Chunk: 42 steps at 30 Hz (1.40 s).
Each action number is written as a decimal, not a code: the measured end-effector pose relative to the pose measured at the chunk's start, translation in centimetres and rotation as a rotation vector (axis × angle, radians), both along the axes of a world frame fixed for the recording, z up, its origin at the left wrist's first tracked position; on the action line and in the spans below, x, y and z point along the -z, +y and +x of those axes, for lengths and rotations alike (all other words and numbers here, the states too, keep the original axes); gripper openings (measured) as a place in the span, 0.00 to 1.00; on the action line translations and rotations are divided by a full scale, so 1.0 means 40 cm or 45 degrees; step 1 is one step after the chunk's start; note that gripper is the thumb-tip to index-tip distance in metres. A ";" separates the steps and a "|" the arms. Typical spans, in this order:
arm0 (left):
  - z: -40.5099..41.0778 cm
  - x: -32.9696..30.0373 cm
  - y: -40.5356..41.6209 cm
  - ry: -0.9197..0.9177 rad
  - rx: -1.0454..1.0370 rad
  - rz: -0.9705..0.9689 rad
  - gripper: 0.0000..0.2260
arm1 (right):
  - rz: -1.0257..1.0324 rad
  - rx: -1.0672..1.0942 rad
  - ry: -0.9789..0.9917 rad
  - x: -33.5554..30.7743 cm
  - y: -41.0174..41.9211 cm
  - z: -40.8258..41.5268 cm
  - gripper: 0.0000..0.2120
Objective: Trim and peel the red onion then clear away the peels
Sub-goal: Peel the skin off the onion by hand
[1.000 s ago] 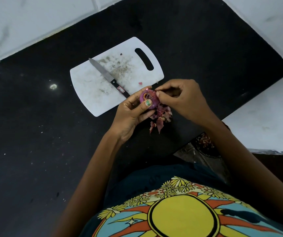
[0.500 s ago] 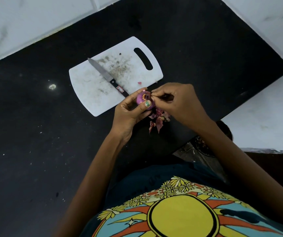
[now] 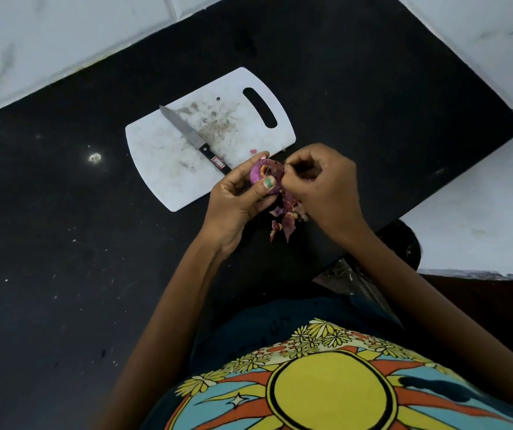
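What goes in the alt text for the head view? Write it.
A person's left hand grips a red onion while the right hand pinches at its skin, above a peel pile. A knife lies on the white cutting board.

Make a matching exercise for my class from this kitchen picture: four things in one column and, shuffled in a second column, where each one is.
Things
1. knife
2. red onion
3. peels
4. cutting board

Places
A. heaped on the black counter under the hands
B. flat on the black counter, handle slot towards the far right
C. held in the left hand while the right hand picks at it
D. lying on the white board, blade pointing away from the person

Pairs: 1-D, 2-C, 3-A, 4-B
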<state>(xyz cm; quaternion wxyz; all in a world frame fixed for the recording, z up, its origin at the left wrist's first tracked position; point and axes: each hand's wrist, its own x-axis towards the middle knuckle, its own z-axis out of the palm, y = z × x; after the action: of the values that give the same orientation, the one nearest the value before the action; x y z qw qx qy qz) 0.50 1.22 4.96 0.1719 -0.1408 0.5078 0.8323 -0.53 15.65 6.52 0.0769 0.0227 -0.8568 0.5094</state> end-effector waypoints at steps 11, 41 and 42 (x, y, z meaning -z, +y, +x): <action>0.011 0.008 -0.007 -0.113 0.065 0.302 0.20 | -0.505 0.331 -0.533 0.063 0.014 -0.009 0.02; 0.010 0.008 -0.025 -0.042 0.221 0.152 0.20 | 0.049 -0.430 -0.139 -0.032 0.040 -0.028 0.08; 0.010 0.008 -0.025 -0.047 0.223 0.156 0.20 | 0.056 -0.437 -0.127 -0.032 0.041 -0.028 0.08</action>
<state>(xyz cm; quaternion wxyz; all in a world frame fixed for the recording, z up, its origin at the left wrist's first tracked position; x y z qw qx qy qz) 0.90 0.21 4.64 0.2616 -0.1002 0.4630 0.8409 -1.67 17.29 7.79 -0.0542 0.1451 -0.8541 0.4966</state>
